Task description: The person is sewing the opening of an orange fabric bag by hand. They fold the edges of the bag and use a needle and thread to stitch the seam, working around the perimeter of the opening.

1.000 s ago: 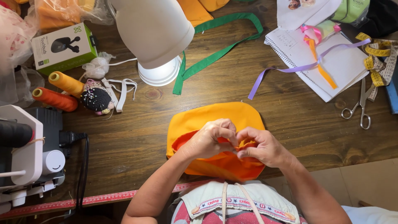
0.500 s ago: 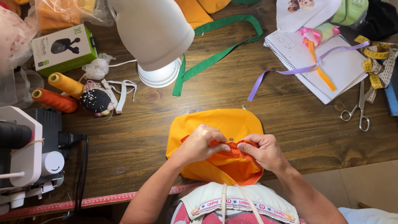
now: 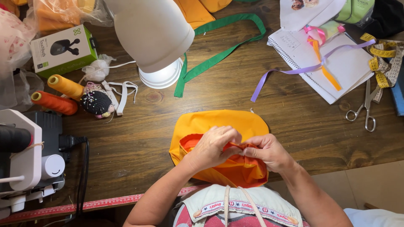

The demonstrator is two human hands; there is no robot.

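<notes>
Two hands pinch an orange cloth on a wooden desk.

The left hand (image 3: pixel 212 147) and the right hand (image 3: pixel 267 150) meet over the cloth (image 3: pixel 219 124), which lies flat on the desk (image 3: pixel 294 122) right in front of the person. Each hand has a closed grip on a folded edge of the cloth, and the fingers of both hands nearly touch. The cloth is yellow-orange outside and darker orange inside. Above it stands a white lamp (image 3: pixel 153 35), with a green strap (image 3: pixel 219 54) just beside it. Two thread spools (image 3: pixel 61 94) lie to the left, near a dark pincushion (image 3: pixel 97 103) and a white sewing machine (image 3: pixel 21 155). Far to the right are scissors (image 3: pixel 364 109), a notebook (image 3: pixel 332 59) with ribbons across it, and a yellow tape measure (image 3: pixel 385 59).
</notes>
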